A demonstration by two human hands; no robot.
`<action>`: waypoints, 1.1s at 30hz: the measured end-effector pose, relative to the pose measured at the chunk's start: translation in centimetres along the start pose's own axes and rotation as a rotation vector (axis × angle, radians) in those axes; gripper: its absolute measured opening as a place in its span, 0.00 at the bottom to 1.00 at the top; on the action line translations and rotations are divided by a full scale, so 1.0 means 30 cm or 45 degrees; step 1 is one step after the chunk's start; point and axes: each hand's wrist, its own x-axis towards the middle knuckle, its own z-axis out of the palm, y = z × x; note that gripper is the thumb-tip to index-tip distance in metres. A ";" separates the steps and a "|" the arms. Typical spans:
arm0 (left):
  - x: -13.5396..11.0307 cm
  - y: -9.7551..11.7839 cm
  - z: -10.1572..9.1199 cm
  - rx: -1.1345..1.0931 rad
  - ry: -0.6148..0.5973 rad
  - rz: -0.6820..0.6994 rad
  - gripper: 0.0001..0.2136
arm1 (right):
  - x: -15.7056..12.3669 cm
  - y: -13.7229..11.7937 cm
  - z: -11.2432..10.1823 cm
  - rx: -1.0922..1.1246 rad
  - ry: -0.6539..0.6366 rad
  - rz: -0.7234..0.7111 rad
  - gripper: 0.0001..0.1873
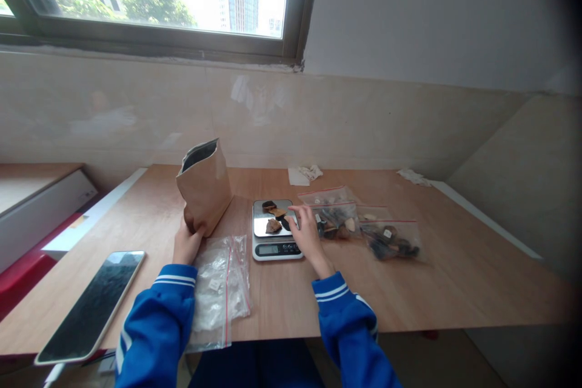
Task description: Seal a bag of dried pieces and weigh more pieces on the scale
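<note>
My left hand (185, 244) grips the bottom of an open brown paper bag (204, 188), which stands tilted on the wooden table (454, 279). My right hand (306, 231) reaches over the right edge of a small digital scale (275, 229), its fingers pinched at a dark piece on the plate. Several brown and dark pieces (274, 216) lie on the scale. Whether the fingers hold a piece is hard to see.
Empty zip bags (220, 288) lie in front of me. Two filled zip bags (364, 227) sit right of the scale. A phone (93, 303) lies at the left. Crumpled tissues (304, 173) rest by the wall, and a window is above.
</note>
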 end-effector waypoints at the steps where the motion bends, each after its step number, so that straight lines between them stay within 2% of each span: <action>1: 0.000 -0.001 0.000 -0.003 -0.001 0.007 0.32 | 0.002 -0.012 -0.009 0.009 0.017 -0.017 0.13; 4: 0.003 -0.007 0.000 -0.003 0.002 0.045 0.31 | 0.010 -0.067 -0.045 0.072 0.056 -0.057 0.13; 8: 0.005 -0.021 0.000 -0.009 -0.026 0.143 0.26 | 0.026 -0.189 -0.107 0.198 0.069 -0.132 0.14; 12: 0.000 -0.015 -0.005 0.037 -0.071 0.268 0.20 | 0.041 -0.318 -0.155 0.274 -0.020 -0.285 0.15; 15: -0.009 0.005 -0.011 0.042 -0.089 0.308 0.19 | 0.046 -0.375 -0.161 0.276 -0.127 -0.386 0.17; 19: -0.019 0.030 -0.017 -0.002 -0.104 0.315 0.20 | 0.048 -0.392 -0.139 0.166 -0.249 -0.507 0.19; 25: -0.026 0.032 -0.016 -0.071 -0.146 0.333 0.21 | 0.044 -0.409 -0.134 -0.005 -0.256 -0.543 0.14; 29: -0.024 0.019 -0.006 -0.145 -0.157 0.360 0.22 | 0.041 -0.415 -0.132 -0.005 -0.493 -0.534 0.12; 31: -0.022 0.011 -0.002 -0.170 -0.158 0.376 0.22 | 0.037 -0.398 -0.108 0.026 -0.619 -0.539 0.12; 33: -0.020 0.005 0.002 -0.190 -0.168 0.393 0.21 | 0.035 -0.371 -0.063 0.082 -0.662 -0.546 0.11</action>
